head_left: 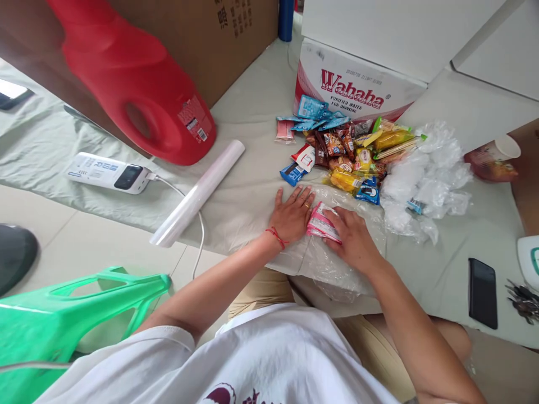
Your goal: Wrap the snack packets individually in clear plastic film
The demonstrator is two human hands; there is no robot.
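My left hand (291, 215) lies flat on the grey-green cloth, fingers stretched out, its thumb side against a small stack of pink-and-white packets (320, 222). From the other side, my right hand (353, 237) grips that stack, with the thumb at the near edge and fingers over the top. Under the packets spreads a clear plastic bag (337, 269) that hangs over the front edge. Just beyond my hands is a pile of wrapped snacks (345, 147) in brown, yellow and blue wrappers. Blue sachets (314, 115) and a pink packet (285, 131) lie at its back left.
Crumpled clear plastic (421, 179) sits right of the snacks, before a Wahaha carton (357, 84). Leftward are a plastic-film roll (197, 193), a cabled power bank (110, 173), a red jug (143, 84) and a green stool (84, 308). A phone (483, 293) and keys (523, 300) lie right.
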